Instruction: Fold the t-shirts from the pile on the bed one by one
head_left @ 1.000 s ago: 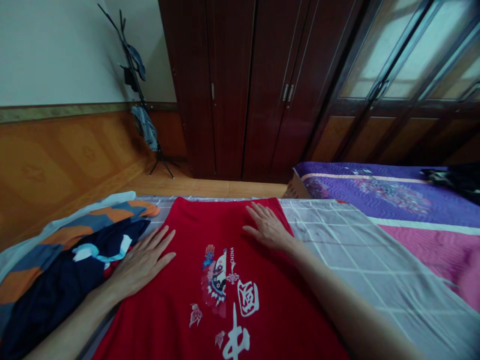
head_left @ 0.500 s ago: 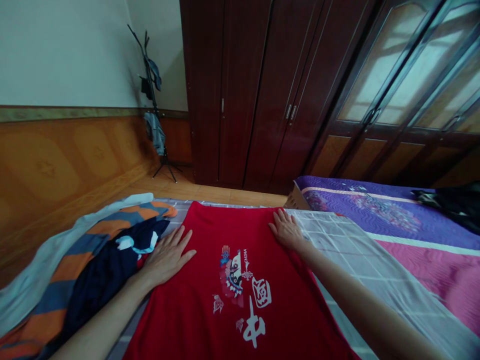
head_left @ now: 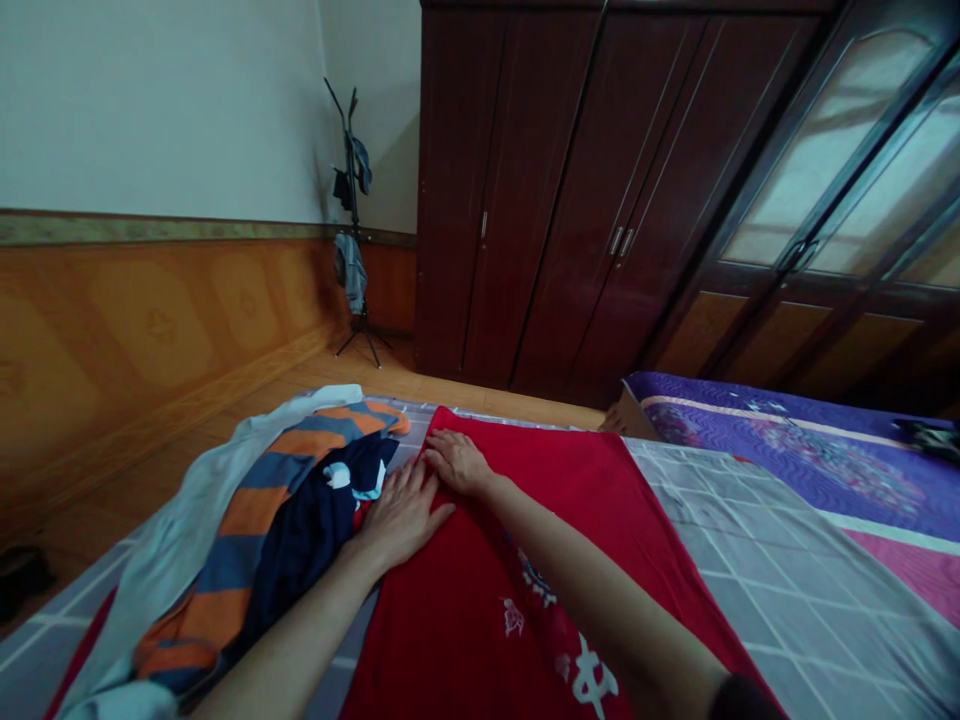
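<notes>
A red T-shirt [head_left: 555, 460] lies spread out on a grey checked sheet [head_left: 720, 510], its white lettering and printed picture partly covered by my right forearm. My left hand [head_left: 401, 515] rests flat on the shirt's left edge, fingers stretched out. Just beyond it, my right hand [head_left: 457, 462] lies flat near the shirt's far left corner, close to the left fingertips. Neither hand grips the cloth. Left of my left hand is a dark navy garment [head_left: 300, 540] with light blue and white parts, touching or nearly touching the hand.
An orange and grey striped garment [head_left: 251, 510] and a pale garment [head_left: 187, 530] lie to the left. A purple bed cover [head_left: 750, 410] is at the right. Beyond the bed stand a dark red wardrobe [head_left: 555, 200] and a coat rack [head_left: 351, 190].
My right hand has moved left across the shirt, from its far right corner to beside my left hand. The left hand stays on the left edge. The view has turned left.
</notes>
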A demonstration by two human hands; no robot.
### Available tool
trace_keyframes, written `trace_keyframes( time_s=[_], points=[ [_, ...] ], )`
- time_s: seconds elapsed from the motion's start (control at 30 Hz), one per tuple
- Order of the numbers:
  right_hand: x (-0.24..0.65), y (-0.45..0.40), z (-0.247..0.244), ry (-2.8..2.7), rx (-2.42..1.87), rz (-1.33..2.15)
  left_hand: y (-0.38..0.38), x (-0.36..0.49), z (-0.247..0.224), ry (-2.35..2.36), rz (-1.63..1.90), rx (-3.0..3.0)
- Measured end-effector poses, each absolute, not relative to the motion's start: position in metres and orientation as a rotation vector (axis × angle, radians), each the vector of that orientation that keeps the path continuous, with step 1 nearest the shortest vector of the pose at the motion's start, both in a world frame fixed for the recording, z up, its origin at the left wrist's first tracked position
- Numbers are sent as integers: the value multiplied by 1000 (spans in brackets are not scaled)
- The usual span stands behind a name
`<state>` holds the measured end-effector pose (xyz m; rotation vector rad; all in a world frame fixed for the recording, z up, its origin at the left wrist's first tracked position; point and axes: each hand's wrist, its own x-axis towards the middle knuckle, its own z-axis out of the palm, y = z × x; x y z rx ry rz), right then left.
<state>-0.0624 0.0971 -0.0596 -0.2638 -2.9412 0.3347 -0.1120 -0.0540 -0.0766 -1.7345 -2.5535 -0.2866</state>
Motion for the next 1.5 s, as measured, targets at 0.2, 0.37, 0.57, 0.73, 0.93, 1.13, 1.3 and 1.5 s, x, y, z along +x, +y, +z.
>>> trace_keyframes(
  time_s=[0.2, 0.37, 0.57, 0.73, 0.93, 1.13, 1.3, 1.5],
  points=[
    [-92, 110, -66, -2930, -407, 261, -52, -114, -76, -2558, -312, -1740],
    [-54, 103, -69, -2931, -481, 203, -53, -115, -79, -2548, -229, -1737],
    [76, 156, -55, -2905, -796, 113, -54, -116, -80, -2507, -114, -1730],
    [181, 197, -37, -2716, -1262, -8, -53, -117, -81, -2503, -91, -1728],
    [211, 153, -58, -2806, -1174, -9, -52, -120, -87, -2459, -81, -1720],
    [212, 160, -58, -2718, -1308, -31, -53, -120, -87, -2434, -28, -1704],
    [184, 173, -60, -2750, -1275, 23, -53, -120, -86, -2442, -24, -1715],
    [137, 181, -68, -2771, -1233, 73, -53, -121, -88, -2459, -27, -1718]
  ],
)
